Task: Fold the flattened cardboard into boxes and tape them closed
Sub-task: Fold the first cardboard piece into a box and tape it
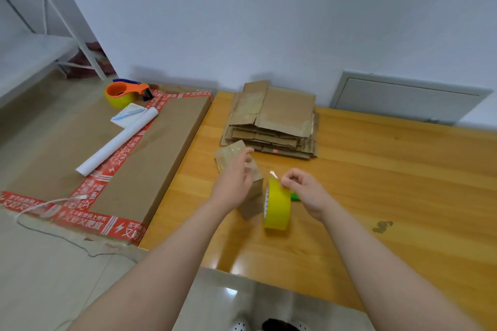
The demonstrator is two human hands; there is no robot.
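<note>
Corrugated brown cardboard is forming the small folded box [256, 184], which is standing on the wooden table [376, 169] just in front of the stack of flattened cardboard [279, 121]. The left hand [236, 177] is lying over the box's top with loosely straight fingers, steadying rather than clutching it. The right hand [301, 188] is pinching the loose clear end of the yellow tape roll [278, 207], which is standing on edge right beside the box.

The box is looking light and fairly stiff, though its walls would likely be denting under a hard squeeze, so holding it flat across the top or by opposite sides is seeming safest. Its glossy taped faces may be proving slippery. The tape's end is thin and sticky, and likely to fold on itself, so a fingertip pinch is suiting it.

The box is appearing closed, with its inside hidden. On the large flat package [150, 148] at left, an orange dispenser [126, 91] is carrying a second yellow roll.
</note>
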